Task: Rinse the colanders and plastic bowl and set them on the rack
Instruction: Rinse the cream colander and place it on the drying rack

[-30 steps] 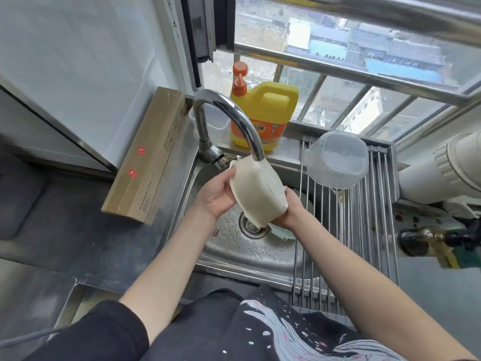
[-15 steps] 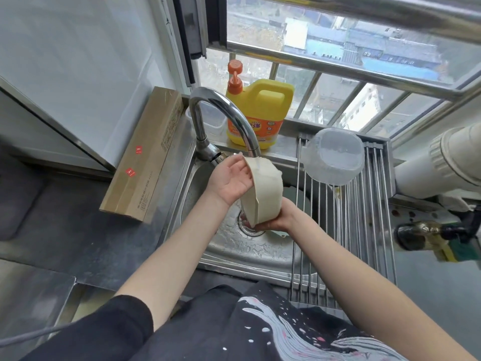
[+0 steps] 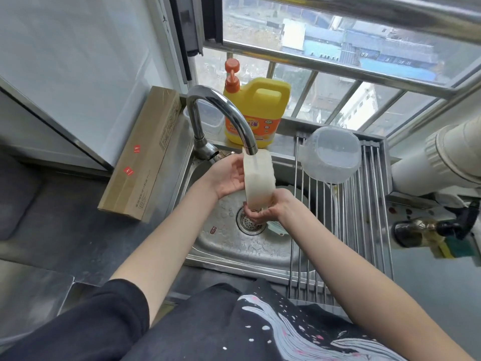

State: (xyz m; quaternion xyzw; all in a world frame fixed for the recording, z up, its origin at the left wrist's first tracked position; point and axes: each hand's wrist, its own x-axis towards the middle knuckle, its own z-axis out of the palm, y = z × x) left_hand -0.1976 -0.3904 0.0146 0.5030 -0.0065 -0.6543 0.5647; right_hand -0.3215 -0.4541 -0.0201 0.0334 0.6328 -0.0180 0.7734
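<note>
Turned edge-on since, cream, seemingly plastic colander [image 3: 259, 182] under steel faucet [image 3: 221, 113].

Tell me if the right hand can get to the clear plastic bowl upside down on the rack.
Probably yes, but not freely: the right hand grips the cream colander from below under the tap. The clear plastic bowl sits nearby on its side, on the steel rod rack, with nothing between.
</note>
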